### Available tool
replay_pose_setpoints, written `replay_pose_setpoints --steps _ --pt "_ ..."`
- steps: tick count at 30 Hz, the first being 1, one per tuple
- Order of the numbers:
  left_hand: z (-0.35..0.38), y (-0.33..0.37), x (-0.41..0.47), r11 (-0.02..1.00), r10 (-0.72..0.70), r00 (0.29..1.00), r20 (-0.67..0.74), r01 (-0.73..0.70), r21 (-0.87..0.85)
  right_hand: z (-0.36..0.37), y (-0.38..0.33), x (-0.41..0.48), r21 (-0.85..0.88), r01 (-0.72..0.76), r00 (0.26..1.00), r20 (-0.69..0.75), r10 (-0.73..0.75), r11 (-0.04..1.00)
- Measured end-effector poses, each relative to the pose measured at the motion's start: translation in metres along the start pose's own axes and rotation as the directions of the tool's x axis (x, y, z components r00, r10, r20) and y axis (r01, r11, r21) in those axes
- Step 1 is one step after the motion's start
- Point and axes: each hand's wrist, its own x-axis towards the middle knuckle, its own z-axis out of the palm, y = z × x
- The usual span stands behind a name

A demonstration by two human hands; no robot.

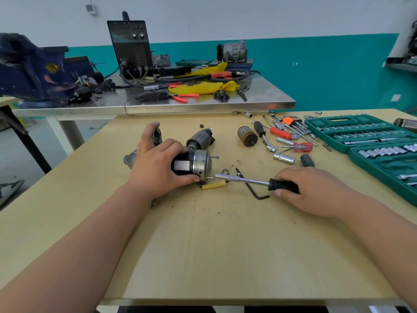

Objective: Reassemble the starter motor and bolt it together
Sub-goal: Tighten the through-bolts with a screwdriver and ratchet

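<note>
Starter motor (191,164) on its side, left hand (158,168) gripping its body; right hand (316,190) grasps a driver (243,180) meeting the bolt (211,178) at the motor's end — bolting step, seemingly; next calls for steady turning.

Two bare forearms reach forward, both hands gripping.
Left hand (158,164) curls over a black cylindrical starter motor with a silver end cap (198,164), thumb on its near side; right hand (316,190), knuckles up, wraps a black-handled chrome socket driver (283,185).
</note>
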Motion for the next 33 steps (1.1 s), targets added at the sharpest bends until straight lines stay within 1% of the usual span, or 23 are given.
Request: replay_pose_setpoints --steps 8,12,13,17,20,22,27,31,33 --pt "0.005 -0.002 0.001 0.999 0.032 0.999 -0.040 -0.032 -0.002 0.000 -0.003 0.001 -0.008 0.008 1.000 0.004 -0.008 1.000" --pt "0.005 -0.002 0.001 0.999 0.035 0.998 -0.043 -0.035 0.003 -0.002 -0.002 0.004 0.046 -0.075 0.997 0.023 0.074 0.996" --pt "0.006 -0.002 0.001 1.000 0.029 0.999 -0.044 -0.029 -0.001 -0.002 -0.002 0.005 0.036 -0.071 0.997 0.019 0.071 0.997" --pt "0.006 -0.002 0.002 1.000 0.017 0.999 -0.041 -0.017 -0.007 0.000 -0.004 0.004 -0.109 0.005 1.000 -0.002 -0.005 0.994" --pt "0.007 -0.003 0.003 1.000 0.025 0.998 -0.052 -0.026 -0.007 0.002 -0.005 0.003 -0.126 0.019 0.999 -0.028 -0.023 0.992" --pt "0.008 -0.003 0.002 0.999 0.033 0.998 -0.060 -0.033 0.000 0.005 -0.005 0.005 -0.101 0.009 1.000 -0.024 -0.012 0.995" --pt "0.008 -0.002 0.001 1.000 0.027 0.998 -0.056 -0.027 0.005 0.002 -0.004 0.011 0.020 -0.018 0.999 0.042 0.017 1.000" --pt "0.007 -0.003 0.002 1.000 0.022 0.999 -0.040 -0.021 0.015 -0.003 -0.002 0.017 0.068 0.008 0.998 -0.055 -0.004 0.998" --pt "0.007 -0.003 0.002 0.999 0.028 0.999 -0.042 -0.027 0.019 -0.003 -0.006 0.019 0.046 0.012 0.999 -0.049 -0.009 0.999"
